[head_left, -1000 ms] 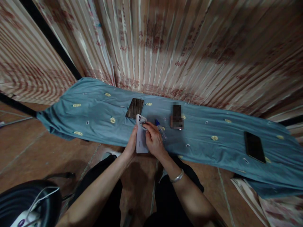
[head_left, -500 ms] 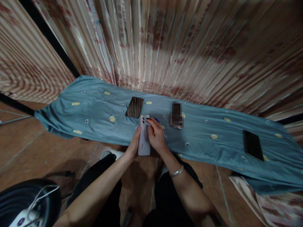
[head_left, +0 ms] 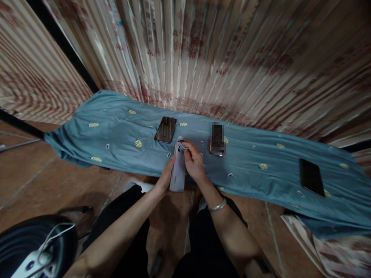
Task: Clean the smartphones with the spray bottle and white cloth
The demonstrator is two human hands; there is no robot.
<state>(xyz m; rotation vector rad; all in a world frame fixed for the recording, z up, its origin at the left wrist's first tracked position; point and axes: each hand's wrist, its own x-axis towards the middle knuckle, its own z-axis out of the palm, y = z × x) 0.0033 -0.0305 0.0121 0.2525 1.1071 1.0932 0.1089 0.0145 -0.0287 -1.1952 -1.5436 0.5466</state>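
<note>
Forearms [head_left: 127, 222] converging — left hand [head_left: 165, 177] gripping, right hand [head_left: 194, 163] pinching.

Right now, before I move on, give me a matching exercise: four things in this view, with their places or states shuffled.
Things:
1. pale phone
2. light cloth
3. silver bracelet
4. white device

Places or states:
A. at the picture's lower left corner, beside a white cable
B. held along its side by the left hand
C. around the wrist of the right hand
D. in the right hand's fingers, at the phone's camera end

Pairs: 1-B, 2-D, 3-C, 4-A.
</note>
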